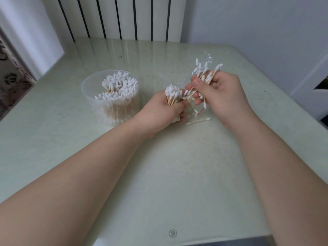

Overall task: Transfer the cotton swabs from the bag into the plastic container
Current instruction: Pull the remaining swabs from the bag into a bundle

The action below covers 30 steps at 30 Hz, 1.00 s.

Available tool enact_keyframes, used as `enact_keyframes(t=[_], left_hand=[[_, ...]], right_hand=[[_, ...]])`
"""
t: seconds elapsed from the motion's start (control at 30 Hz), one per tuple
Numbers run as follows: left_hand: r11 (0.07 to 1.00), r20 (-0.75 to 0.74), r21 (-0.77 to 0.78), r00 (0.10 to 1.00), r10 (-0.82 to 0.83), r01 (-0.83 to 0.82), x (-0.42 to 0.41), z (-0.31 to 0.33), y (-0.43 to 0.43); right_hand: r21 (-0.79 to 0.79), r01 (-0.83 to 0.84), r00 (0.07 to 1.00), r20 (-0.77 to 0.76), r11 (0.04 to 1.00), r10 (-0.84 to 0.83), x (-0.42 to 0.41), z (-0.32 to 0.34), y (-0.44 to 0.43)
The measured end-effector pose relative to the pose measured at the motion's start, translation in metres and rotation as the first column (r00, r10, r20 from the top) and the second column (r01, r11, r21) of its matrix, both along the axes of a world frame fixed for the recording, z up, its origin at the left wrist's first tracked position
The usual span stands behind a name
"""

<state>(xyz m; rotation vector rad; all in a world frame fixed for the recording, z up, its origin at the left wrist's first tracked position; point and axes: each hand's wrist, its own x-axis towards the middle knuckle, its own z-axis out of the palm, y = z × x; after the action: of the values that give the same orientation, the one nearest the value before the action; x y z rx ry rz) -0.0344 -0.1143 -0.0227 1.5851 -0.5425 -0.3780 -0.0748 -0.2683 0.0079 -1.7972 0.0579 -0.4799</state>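
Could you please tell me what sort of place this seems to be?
Most likely a room in a home: a white column radiator stands behind a glossy pale green table, and floral fabric, perhaps a curtain, shows at the left.

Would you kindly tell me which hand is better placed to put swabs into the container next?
Probably the left. The left hand grips a tidy upright bundle beside the container; the right hand is farther away, holding splayed swabs along with the clear bag.
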Motion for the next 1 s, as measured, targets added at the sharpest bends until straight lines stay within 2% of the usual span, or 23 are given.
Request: enact_keyframes(t=[0.17,0.4,0.5,0.57,0.7,0.87,1.0], left_hand=[[0.999,0.031,0.031,0.999,-0.013,0.012,-0.003,0.004,0.002],[0.993,-0.017,0.057,0.994,0.109,-0.107,0.003,0.000,0.001],[0.985,-0.145,-0.035,0.976,0.164,-0.171,0.003,0.000,0.000],[0.970,-0.221,-0.126,0.959,0.178,-0.209,0.002,0.001,-0.001],[0.960,-0.151,-0.137,0.963,0.225,-0.245,0.000,0.005,-0.002],[0.973,-0.102,-0.151,0.982,0.158,-0.172,0.001,0.003,0.001],[0.961,-0.131,-0.193,0.975,0.177,-0.200,0.000,0.003,0.000]], right_hand=[[-0.044,-0.094,0.996,-0.011,0.995,0.094,-0.002,0.000,0.000],[0.197,-0.050,0.995,0.099,0.979,0.030,0.002,0.003,-0.002],[0.286,-0.037,0.995,0.099,0.958,0.009,0.003,0.003,-0.004],[0.162,-0.020,1.000,0.014,0.987,0.018,0.003,0.001,-0.003],[-0.075,-0.152,0.983,-0.110,0.985,0.144,0.000,-0.008,0.006],[-0.161,-0.216,0.972,-0.132,0.963,0.196,-0.002,-0.009,0.009],[-0.154,-0.205,0.974,-0.132,0.967,0.186,-0.003,-0.007,0.005]])
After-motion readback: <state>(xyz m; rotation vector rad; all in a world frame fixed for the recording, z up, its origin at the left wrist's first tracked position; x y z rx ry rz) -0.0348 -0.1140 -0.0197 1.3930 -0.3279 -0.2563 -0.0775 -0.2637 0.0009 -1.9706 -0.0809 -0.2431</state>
